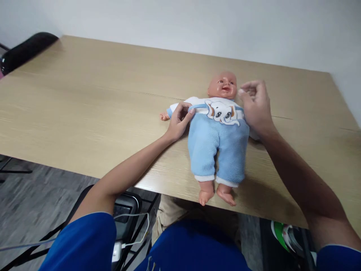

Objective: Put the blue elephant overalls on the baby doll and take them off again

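Observation:
A baby doll (pixel 224 84) lies on its back on the table, head toward the wall and bare feet at the near edge. It wears a white top and light blue fleece overalls (pixel 218 141) with an elephant face (pixel 222 113) on the chest. At the left side of the bib, my left hand (pixel 180 119) pinches the overalls' upper edge between thumb and fingers. My right hand (pixel 256 105) is raised beside the doll's head and right shoulder area, fingers curled toward the thumb; whether anything is between the fingertips cannot be made out. It hides the doll's arm on that side.
The pale wooden table (pixel 98 113) reaches back to a white wall (pixel 197 30). A black chair (pixel 28 51) stands at the far left. Below the near edge are a black seat with a white cable and plug (pixel 117 251), and a green and white roll (pixel 280 235) at the right.

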`<control>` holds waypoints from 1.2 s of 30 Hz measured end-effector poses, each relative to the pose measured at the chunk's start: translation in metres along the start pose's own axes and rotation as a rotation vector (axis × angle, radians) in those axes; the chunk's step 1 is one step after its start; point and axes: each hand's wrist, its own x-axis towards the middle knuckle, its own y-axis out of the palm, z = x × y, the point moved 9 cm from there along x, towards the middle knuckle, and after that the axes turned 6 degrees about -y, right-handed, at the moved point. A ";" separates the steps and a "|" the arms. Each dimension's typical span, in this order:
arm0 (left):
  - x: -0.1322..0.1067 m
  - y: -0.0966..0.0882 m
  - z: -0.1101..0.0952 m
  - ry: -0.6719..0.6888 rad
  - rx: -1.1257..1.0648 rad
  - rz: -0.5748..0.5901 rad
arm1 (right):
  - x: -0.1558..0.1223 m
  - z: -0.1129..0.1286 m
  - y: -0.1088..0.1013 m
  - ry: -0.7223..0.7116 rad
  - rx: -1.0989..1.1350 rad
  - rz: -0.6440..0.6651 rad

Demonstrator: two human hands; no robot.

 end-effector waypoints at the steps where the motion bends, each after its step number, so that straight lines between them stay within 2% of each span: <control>1: -0.001 0.000 -0.001 0.005 0.014 -0.014 | 0.009 0.018 0.015 -0.100 -0.126 0.022; 2: -0.003 -0.001 -0.001 0.011 0.027 -0.027 | 0.017 0.031 0.036 -0.164 -0.223 0.093; 4: -0.006 -0.002 -0.005 0.039 0.057 -0.051 | 0.029 0.033 0.093 -0.137 -0.234 0.367; 7: -0.011 -0.005 -0.012 0.103 0.114 -0.082 | 0.042 0.008 0.168 0.035 -0.102 0.667; 9: -0.014 -0.006 -0.017 0.143 0.140 -0.083 | 0.039 -0.011 0.214 0.032 -0.167 0.937; 11: -0.015 -0.005 -0.021 0.175 0.136 -0.068 | 0.035 -0.028 0.242 0.006 -0.226 1.063; 13: -0.017 -0.004 -0.025 0.208 0.114 -0.060 | 0.033 -0.035 0.254 -0.023 -0.272 1.071; 15: -0.019 -0.005 -0.027 0.229 0.104 -0.069 | 0.031 -0.030 0.253 -0.087 -0.307 1.040; 17: -0.021 -0.005 -0.028 0.241 0.108 -0.077 | 0.032 -0.015 0.239 -0.167 -0.322 0.968; 20: -0.025 -0.006 -0.028 0.260 0.149 -0.110 | 0.043 0.010 0.202 -0.232 -0.293 0.789; 23: -0.032 -0.012 -0.029 0.318 0.253 -0.208 | 0.051 0.019 0.166 -0.209 -0.250 0.677; 27: -0.037 -0.015 -0.031 0.486 0.260 -0.244 | 0.044 0.014 0.144 -0.221 -0.268 0.689; 31: -0.040 -0.011 -0.034 0.717 0.193 -0.218 | 0.027 0.017 0.144 -0.396 -0.394 0.771; 33: -0.037 -0.014 -0.030 0.714 0.112 -0.228 | 0.022 0.019 0.143 -0.440 -0.451 0.802; 36: -0.032 -0.016 -0.023 0.656 0.047 -0.255 | 0.019 0.021 0.137 -0.416 -0.484 0.807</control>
